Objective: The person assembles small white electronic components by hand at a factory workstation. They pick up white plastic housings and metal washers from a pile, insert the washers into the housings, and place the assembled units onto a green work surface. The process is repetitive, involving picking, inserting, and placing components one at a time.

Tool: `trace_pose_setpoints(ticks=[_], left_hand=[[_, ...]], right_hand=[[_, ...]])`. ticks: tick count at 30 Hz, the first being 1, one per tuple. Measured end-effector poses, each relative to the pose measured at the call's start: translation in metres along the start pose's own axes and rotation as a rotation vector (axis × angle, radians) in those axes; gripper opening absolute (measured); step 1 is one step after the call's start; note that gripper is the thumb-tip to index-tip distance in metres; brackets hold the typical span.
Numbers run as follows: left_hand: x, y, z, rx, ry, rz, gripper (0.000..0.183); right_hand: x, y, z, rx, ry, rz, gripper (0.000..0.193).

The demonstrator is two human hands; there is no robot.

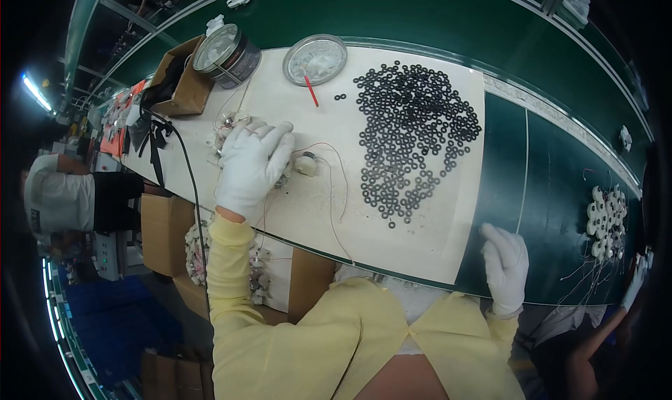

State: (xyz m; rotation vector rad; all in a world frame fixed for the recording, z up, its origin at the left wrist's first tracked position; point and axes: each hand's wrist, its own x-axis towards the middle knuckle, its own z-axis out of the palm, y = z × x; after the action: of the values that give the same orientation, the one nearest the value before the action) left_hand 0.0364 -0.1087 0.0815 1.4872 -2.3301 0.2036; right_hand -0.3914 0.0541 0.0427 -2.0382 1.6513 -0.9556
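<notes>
My left hand (253, 165), in a white glove, reaches over a small heap of whitish wired parts (227, 125) on the pale work sheet. Its fingers are spread and lie on the heap; the fingertips are partly hidden. Just right of it stands a small round cream part (306, 164), with thin red wires trailing across the sheet. My right hand (505, 267), also white-gloved, is held over the near edge of the green table. Its fingers are pressed together, and whatever might be between them is too small to see.
Many small black rings (413, 127) cover the sheet's right half. Behind are a round metal lid (315, 58) with a red stick (311, 92), a tin (227, 57) and a cardboard box (189, 78). Cream wired parts (606, 221) lie far right, near another person's gloved hand (637, 281).
</notes>
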Motion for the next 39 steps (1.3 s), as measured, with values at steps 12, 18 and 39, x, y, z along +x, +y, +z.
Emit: trace_pose_setpoints(ticks=[12, 18, 39], left_hand=[[-0.028, 0.073, 0.019, 0.186, 0.127, 0.025, 0.037], [-0.051, 0.076, 0.012, 0.095, 0.103, -0.004, 0.052], [-0.103, 0.112, 0.02, -0.219, 0.197, -0.13, 0.035]], right_hand=[[-0.001, 0.002, -0.001, 0.012, 0.007, -0.015, 0.034], [-0.003, 0.005, 0.002, 0.027, 0.03, -0.027, 0.032], [-0.007, 0.008, 0.01, 0.21, 0.096, 0.141, 0.023]])
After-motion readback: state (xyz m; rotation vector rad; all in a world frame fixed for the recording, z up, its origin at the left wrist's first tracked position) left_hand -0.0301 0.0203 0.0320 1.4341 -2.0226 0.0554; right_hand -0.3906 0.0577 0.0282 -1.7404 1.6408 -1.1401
